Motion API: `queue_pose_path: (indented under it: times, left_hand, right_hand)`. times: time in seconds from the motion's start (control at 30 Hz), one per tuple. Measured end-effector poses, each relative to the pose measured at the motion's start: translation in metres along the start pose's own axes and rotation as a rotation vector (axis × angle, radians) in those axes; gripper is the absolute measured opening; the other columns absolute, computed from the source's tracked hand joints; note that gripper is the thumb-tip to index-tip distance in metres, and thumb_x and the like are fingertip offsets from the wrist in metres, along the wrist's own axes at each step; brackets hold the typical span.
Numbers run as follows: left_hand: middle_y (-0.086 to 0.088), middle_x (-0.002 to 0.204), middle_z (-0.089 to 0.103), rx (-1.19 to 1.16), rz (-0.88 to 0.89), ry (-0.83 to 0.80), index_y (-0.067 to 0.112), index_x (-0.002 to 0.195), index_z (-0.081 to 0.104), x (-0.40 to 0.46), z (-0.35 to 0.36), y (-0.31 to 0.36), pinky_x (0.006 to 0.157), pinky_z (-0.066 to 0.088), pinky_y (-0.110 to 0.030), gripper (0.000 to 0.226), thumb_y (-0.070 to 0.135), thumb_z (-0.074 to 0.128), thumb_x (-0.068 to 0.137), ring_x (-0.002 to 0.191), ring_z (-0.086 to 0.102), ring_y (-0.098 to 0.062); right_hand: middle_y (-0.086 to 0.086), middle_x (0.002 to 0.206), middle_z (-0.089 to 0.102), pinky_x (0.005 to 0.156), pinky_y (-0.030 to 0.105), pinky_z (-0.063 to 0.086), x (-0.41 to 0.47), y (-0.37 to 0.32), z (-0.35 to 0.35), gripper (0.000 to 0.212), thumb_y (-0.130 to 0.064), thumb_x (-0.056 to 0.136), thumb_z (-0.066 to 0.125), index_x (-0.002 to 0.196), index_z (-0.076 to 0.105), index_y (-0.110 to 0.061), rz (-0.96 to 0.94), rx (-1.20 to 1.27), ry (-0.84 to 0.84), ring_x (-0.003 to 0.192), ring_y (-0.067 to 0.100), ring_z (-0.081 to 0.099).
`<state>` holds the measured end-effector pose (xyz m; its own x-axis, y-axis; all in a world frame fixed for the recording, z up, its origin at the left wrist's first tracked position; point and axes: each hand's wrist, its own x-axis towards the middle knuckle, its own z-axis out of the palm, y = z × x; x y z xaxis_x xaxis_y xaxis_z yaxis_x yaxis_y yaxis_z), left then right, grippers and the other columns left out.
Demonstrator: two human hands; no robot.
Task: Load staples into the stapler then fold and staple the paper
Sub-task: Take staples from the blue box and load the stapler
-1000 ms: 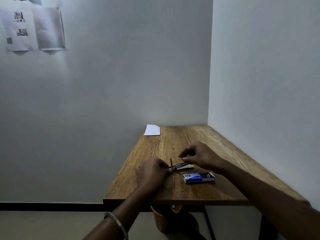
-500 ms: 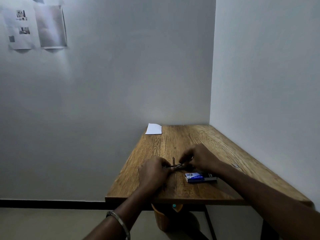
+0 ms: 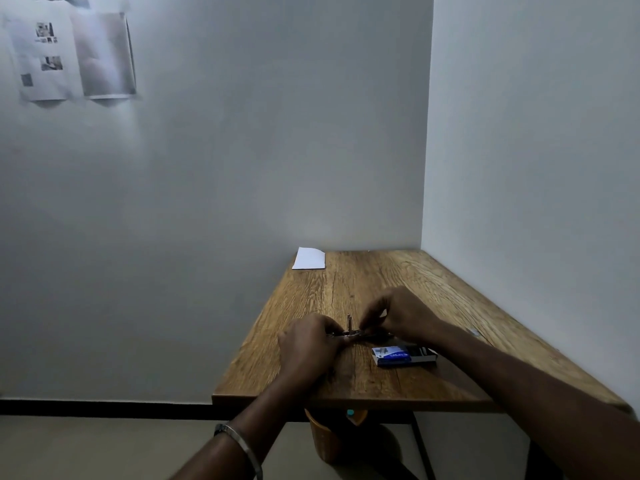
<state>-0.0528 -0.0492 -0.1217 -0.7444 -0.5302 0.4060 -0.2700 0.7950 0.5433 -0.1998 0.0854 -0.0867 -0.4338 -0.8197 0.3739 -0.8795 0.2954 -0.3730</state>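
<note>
Our left hand point(image 3: 308, 344) curls its fingers around the stapler point(image 3: 356, 334) on the worktop point(image 3: 433, 292); our right hand point(image 3: 403, 315) has closed in from a second ago, pinching at its open channel, what it holds hidden. Loading looks underway. Staple box point(image 3: 403, 356) sits just beside; paper point(image 3: 309, 258) waits far off.

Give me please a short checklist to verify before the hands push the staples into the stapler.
1. Small metal stapler gripped at its left end by the left hand: ok.
2. Right hand working at the stapler's right end: ok.
3. Staple strip seated in the channel: cannot tell, fingers hide it.
4. Blue staple box lies open, close beside the right hand: ok.
5. White paper sheet waits at the far corner of the wooden table: ok.
</note>
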Motion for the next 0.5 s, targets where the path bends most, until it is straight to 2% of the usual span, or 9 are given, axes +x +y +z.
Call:
queue_pose_path:
  times: [0.2, 0.37, 0.5]
  left_hand:
    - [0.014, 0.111, 0.07, -0.006, -0.004, -0.007, 0.032, 0.102, 0.072, 0.0007, 0.0002, 0.0, 0.1, 0.042, -0.045, 0.02, 0.043, 0.068, 0.086, 0.11, 0.058, -0.01]
    - [0.013, 0.109, 0.07, 0.002, -0.005, 0.011, 0.033, 0.101, 0.074, -0.0006, -0.0008, 0.0003, 0.098, 0.043, -0.048, 0.019, 0.043, 0.068, 0.086, 0.107, 0.059, -0.011]
    - [0.013, 0.108, 0.07, 0.008, -0.002, 0.022, 0.033, 0.101, 0.074, -0.0015, -0.0008, 0.0008, 0.097, 0.04, -0.046, 0.021, 0.045, 0.068, 0.086, 0.108, 0.057, -0.012]
  right_hand:
    - [-0.01, 0.086, 0.075, 0.074, 0.021, 0.058, -0.0004, 0.0007, 0.0006, 0.013, -0.009, 0.079, 0.079, 0.088, 0.079, -0.019, -0.008, 0.02, -0.016, 0.079, -0.001, 0.069]
    - [-0.017, 0.082, 0.067, 0.069, 0.013, 0.052, -0.0034, 0.0005, 0.0016, 0.011, -0.009, 0.081, 0.077, 0.089, 0.077, -0.017, -0.025, 0.008, -0.049, 0.08, -0.004, 0.065]
    - [-0.016, 0.086, 0.066, 0.071, 0.012, 0.05, -0.0061, 0.0001, 0.0037, 0.011, -0.01, 0.085, 0.072, 0.093, 0.074, -0.017, -0.043, 0.01, -0.044, 0.082, -0.005, 0.064]
